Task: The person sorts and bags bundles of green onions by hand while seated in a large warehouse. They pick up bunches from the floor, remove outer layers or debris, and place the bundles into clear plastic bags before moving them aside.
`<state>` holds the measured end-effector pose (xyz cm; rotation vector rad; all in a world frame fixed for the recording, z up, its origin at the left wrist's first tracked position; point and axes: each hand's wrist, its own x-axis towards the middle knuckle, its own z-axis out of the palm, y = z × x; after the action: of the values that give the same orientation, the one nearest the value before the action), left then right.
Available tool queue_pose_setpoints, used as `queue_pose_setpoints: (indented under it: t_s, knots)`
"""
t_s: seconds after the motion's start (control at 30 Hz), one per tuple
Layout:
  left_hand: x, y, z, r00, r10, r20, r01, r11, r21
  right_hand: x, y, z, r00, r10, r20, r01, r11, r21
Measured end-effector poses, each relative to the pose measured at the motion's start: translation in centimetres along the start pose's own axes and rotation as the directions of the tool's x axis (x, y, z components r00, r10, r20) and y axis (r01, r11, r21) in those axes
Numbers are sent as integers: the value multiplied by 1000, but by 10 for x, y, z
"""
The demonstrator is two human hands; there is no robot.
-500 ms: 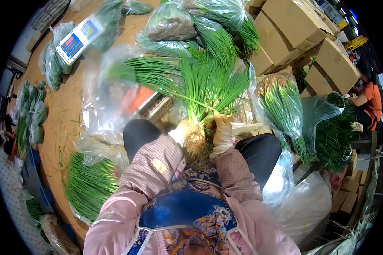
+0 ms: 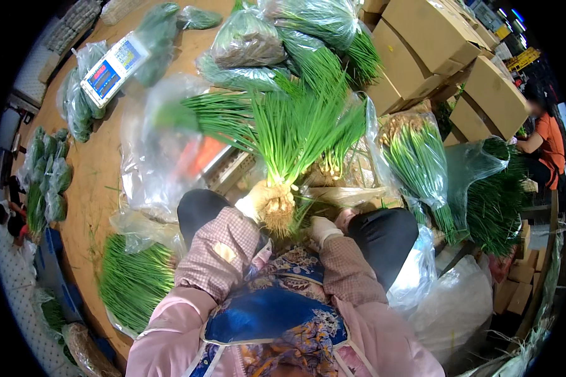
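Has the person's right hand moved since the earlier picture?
Yes. Judged against the large cardboard box, the right hand has drawn back toward the picture's lower edge.

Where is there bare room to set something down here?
Best is the brown board at left, lightly littered, between the far-left bagged greens and the clear bag. A smaller patch lies between the bag beside the scale and the heaped bags. Crowded: around the left hand and its bunch, and rightward to the boxes.
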<state>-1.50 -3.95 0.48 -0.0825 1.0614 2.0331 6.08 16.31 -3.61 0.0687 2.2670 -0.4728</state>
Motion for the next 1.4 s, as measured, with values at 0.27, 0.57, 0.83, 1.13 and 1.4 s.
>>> queue_pose_setpoints:
  t_s: [0.27, 0.57, 0.83, 1.13, 1.4]
  knots:
    - [10, 39, 25, 929, -229, 290, 82, 893, 442, -64, -71, -134, 342, -794, -502, 290, 597, -747]
    - [-63, 148, -6, 199, 946, 258, 190, -295, 936, 7, -110, -191, 488, -847, -212, 584, 498, -641]
    - [-106, 175, -124, 177, 900, -399, 323, 330, 887, 96, -230, -196, 689, -720, -86, 514, 569, -642]
    - [-78, 196, -80, 52, 949, -310, -398, 304, 865, 195, -389, -97, 384, -923, 17, 724, 289, -626]
    - [-73, 206, -102, -53, 848, -528, -513, 430, 743, 237, -314, -65, 327, -943, -51, 802, 306, -513]
